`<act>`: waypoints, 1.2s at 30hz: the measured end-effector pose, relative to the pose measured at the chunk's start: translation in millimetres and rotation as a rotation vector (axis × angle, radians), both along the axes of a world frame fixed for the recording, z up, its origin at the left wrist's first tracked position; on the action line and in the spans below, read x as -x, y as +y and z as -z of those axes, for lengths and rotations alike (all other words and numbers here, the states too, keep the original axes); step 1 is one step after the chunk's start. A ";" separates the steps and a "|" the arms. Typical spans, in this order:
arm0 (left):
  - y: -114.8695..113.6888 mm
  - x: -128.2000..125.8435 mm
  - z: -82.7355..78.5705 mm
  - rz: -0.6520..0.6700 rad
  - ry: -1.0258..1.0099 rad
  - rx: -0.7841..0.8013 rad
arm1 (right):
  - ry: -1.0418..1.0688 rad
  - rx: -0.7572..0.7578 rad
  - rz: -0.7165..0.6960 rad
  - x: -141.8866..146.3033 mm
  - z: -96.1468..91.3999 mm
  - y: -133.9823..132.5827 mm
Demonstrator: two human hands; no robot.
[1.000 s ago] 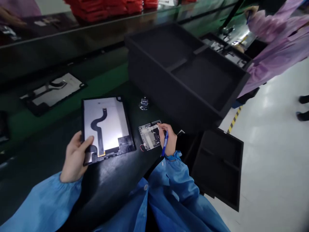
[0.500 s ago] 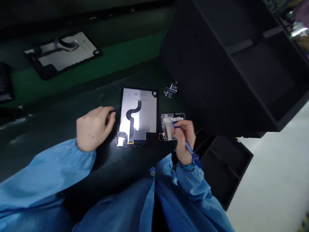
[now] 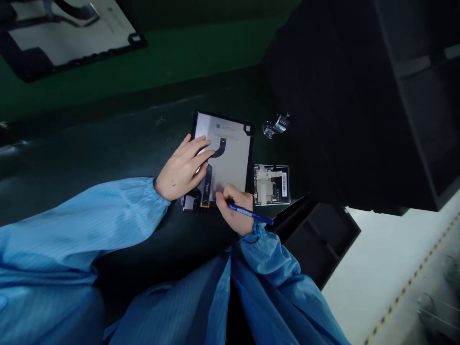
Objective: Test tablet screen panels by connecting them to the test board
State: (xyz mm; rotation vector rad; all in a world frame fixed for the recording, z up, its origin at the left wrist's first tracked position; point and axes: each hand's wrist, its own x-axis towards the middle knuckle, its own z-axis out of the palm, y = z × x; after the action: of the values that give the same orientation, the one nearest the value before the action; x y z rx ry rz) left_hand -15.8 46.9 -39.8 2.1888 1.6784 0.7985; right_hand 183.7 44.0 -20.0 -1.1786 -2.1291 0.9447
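A tablet panel (image 3: 230,155) with a silver back and a black flex cable lies flat on the dark workbench (image 3: 118,143). My left hand (image 3: 181,168) rests on its left side, fingers stretched out flat across the cable. My right hand (image 3: 235,211) is closed around a blue pen (image 3: 251,214), with the pen's tip touching the panel's lower edge. A small circuit board (image 3: 271,184) with tape on it lies just right of the panel.
A small metal clicker counter (image 3: 276,125) sits beyond the board. A large black foam tray (image 3: 377,96) stands to the right, and a smaller one (image 3: 316,239) lies lower, by the bench edge. Another panel (image 3: 68,33) rests on the green belt (image 3: 179,52) at the far left.
My left hand moved from beside the panel onto its surface. My right hand with the pen shifted left, from the circuit board to the panel's lower edge. The camera tilted further down.
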 end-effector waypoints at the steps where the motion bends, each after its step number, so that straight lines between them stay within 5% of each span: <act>1: 0.3 -0.1 0.3 0.001 -0.004 0.005 | -0.004 -0.012 -0.011 0.9 -0.1 0.1; 8: 1.4 -0.3 2.8 -0.002 -0.013 0.020 | -0.012 -0.031 -0.031 5.2 4.6 -3.8; 14: 1.2 0.1 3.8 0.001 0.006 0.010 | 0.155 0.071 0.136 -6.7 -7.7 19.1; 21: 1.4 -0.6 1.9 0.004 0.043 -0.026 | 0.062 0.052 -0.111 12.5 -18.8 107.2; 27: 3.1 -1.9 -2.9 0.007 -0.008 0.003 | -0.188 -0.118 -0.305 26.9 -8.2 127.5; 32: 5.4 -0.3 -11.0 -0.036 -0.217 0.023 | 0.024 -0.035 -0.360 17.4 -21.4 123.4; 36: 17.9 -1.9 -40.2 0.031 -0.699 0.302 | 0.312 -0.001 -0.481 -1.7 -42.5 114.6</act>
State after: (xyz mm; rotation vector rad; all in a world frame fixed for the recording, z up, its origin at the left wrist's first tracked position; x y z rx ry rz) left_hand -13.9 64.8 0.4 1.4818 1.2944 1.0597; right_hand 185.4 158.7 22.6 -0.4731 -2.1824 1.2375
